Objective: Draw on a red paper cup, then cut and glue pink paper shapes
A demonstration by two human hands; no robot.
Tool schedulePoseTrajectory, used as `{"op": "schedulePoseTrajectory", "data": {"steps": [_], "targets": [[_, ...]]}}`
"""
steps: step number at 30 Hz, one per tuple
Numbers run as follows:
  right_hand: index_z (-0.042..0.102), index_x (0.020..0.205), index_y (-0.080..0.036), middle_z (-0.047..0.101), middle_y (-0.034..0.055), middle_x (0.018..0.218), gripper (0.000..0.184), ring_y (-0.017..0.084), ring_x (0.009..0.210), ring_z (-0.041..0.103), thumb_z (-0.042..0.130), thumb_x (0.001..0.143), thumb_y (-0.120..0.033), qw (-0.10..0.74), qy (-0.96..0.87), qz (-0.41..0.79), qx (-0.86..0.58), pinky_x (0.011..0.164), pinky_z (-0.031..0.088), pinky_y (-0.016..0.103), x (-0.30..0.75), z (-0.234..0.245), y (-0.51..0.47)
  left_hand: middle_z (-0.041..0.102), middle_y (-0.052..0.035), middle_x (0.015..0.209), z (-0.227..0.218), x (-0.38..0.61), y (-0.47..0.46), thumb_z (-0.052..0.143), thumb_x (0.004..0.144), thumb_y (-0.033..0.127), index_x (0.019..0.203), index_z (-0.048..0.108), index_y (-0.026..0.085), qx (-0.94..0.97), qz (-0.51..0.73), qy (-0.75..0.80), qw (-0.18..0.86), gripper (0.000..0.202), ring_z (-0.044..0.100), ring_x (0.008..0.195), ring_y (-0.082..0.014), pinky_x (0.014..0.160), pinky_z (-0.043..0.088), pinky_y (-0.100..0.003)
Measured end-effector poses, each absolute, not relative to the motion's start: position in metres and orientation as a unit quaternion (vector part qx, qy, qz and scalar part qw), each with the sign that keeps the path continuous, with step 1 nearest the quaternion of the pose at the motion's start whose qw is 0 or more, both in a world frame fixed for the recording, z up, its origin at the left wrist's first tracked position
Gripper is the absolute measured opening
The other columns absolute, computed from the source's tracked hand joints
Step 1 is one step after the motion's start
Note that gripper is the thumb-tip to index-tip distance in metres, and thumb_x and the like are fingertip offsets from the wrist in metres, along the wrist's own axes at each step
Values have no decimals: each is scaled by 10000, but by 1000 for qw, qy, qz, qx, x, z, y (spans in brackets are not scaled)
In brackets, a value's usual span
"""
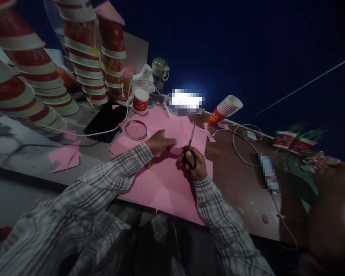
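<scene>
A grey ring [135,138] is lying on the pink paper [166,188], just left of the left hand [161,142]. That hand is resting over the sheets with its fingers pointing rightward; whether it is pinching a sheet or only lying on it, I cannot tell. The pink paper is spreading beneath both hands and reaching the worktop's [232,184] near edge. Just right of the left hand, and apart from it, the right hand [193,163] is gripping scissors [191,137] by their black loops. Their long axis is running away from the person, leaning slightly right, so the blades are crossing roughly square to the left fingers' direction. Farther right, a cup stack [224,109] is tilting near the worktop's far edge.
</scene>
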State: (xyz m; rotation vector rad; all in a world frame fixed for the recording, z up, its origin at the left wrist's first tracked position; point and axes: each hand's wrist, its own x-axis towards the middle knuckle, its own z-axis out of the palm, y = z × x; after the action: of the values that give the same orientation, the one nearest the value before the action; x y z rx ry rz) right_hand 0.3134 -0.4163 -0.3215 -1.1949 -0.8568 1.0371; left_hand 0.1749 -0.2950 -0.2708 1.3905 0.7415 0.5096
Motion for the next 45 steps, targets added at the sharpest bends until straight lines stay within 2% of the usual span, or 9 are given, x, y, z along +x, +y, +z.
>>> {"op": "schedulePoseTrajectory", "data": {"steps": [15,21,30,45], "targets": [[582,1020,-183,656,-39,601,429,116,441,603,699,805,-535,607,-373,445,-543,389,523,233,309,-314,-417,484,36,451,-270,174,-294,617,714,144,518,506,143,619,231,334,672,225,427,431,-52,456,299,-191],[587,1000,-182,641,-47,568,466,108,417,582,736,757,-551,606,-352,455,-550,369,509,224,307,-310,-416,472,33,444,-271,174,-291,593,719,125,498,495,145,620,234,315,680,243,435,443,-57,494,345,-200],[602,991,-185,629,-60,543,427,97,401,567,750,744,-499,610,-326,461,-555,356,492,205,305,-309,-417,463,32,423,-270,174,-290,601,720,96,494,482,148,609,236,319,687,260,436,414,-60,467,334,-199],[584,960,-188,604,-74,504,485,93,382,557,762,687,-547,578,-338,452,-590,348,483,201,303,-299,-416,470,34,436,-268,172,-287,602,757,71,565,490,141,551,245,314,733,233,434,394,-58,445,352,-190]]}}
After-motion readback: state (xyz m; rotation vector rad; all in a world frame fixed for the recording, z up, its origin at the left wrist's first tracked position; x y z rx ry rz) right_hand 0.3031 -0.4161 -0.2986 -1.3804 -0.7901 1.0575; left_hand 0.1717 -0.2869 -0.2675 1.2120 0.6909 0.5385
